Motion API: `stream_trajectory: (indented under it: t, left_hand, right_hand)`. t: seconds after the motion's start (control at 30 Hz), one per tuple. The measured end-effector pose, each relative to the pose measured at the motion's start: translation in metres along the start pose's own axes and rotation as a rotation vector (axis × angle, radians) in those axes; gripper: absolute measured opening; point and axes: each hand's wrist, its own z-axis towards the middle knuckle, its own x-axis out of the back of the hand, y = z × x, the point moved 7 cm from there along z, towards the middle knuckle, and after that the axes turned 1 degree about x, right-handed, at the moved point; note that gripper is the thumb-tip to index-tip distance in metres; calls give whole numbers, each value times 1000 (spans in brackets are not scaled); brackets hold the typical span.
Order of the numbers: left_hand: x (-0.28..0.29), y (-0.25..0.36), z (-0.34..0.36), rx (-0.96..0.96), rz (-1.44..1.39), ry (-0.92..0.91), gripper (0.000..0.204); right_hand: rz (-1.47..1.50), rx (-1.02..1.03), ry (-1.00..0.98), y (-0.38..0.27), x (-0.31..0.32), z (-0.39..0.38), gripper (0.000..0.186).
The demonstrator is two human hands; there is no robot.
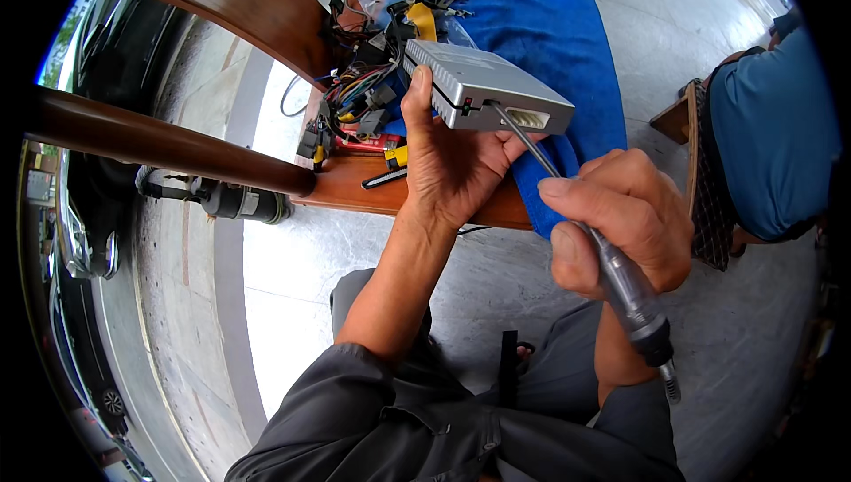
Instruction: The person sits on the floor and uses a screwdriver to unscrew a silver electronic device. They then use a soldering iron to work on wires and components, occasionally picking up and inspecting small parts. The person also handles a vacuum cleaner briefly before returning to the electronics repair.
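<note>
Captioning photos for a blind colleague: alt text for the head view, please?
The left hand holds a silver box while the right hand holds a slim tool to its socketed end. Beyond, tangled wires and a blue cloth lie on wooden furniture.

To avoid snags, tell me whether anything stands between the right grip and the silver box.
Nothing visible blocks the way; only the shaft of the screwdriver-like tool spans the gap from the right grip to the silver box.
</note>
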Motion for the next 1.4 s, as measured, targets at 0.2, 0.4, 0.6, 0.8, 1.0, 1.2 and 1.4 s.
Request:
stream_trajectory:
  t: [0.2,0.4,0.6,0.8,1.0,1.2,1.4]
  left_hand:
    - [0,-2,2,-9,-6,-1,98]
    - [2,-1,1,-7,11,-7,99]
    - [1,-2,0,-3,-15,4,99]
    - [-1,-1,0,1,-55,-6,95]
    - [1,-1,2,8,-84,-33,92]
    - [-1,-2,2,8,-66,-18,92]
    - [1,-2,1,5,-64,9,90]
  right_hand:
    - [-10,-18,110,-5,-4,4,50]
    - [-32,-4,128,-6,-7,3,46]
    - [107,-97,52,-1,-3,3,23]
    - [138,-196,77,8,8,2,24]
    - [166,-186,83,9,8,1,25]
    - [166,-197,73,12,8,0,25]
    - [130,-194,46,10,11,8,23]
